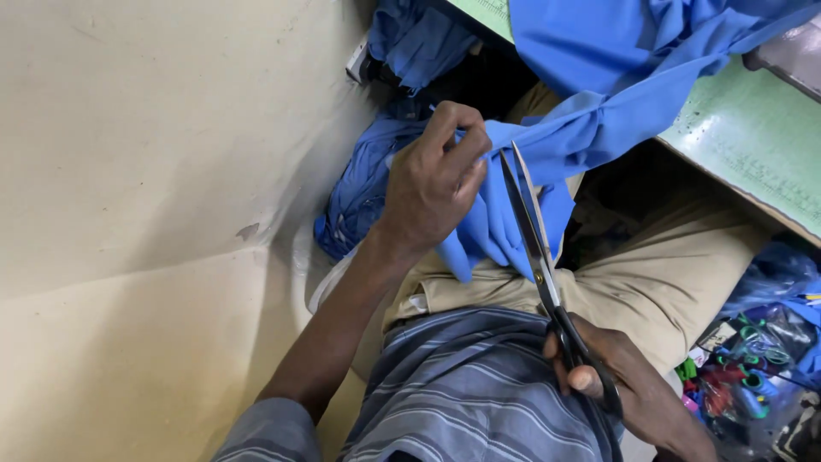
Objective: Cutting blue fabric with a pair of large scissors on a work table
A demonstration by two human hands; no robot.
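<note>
A pale cream wall [145, 171] fills the whole left side, scuffed in a few spots, and the person sits close against it with a green tabletop [753, 141] reaching in from the upper right. Blue cloth [599, 111] spills off that tabletop and hangs down over the lap, where the khaki trousers [667, 282] and a grey striped shirt [470, 393] show beneath it. The left hand [432, 180] has its fingers closed tight, pinching a bunched fold of the blue cloth and holding it up above the thigh. The right hand [616, 385] sits low by the waist with its fingers threaded through the black handles of a pair of scissors [534, 248]; the long blades point up and away from the body, parted a little, with the cloth just beside them at the edge held by the left hand. Whether the blades actually have cloth between them I cannot tell from here. More blue fabric [363, 192] lies heaped between the wall and the person's leg, crowding the space under the left arm. Down at the lower right a clear bag of coloured odds and ends [744, 368] sits near the knee, close beside the right hand
</note>
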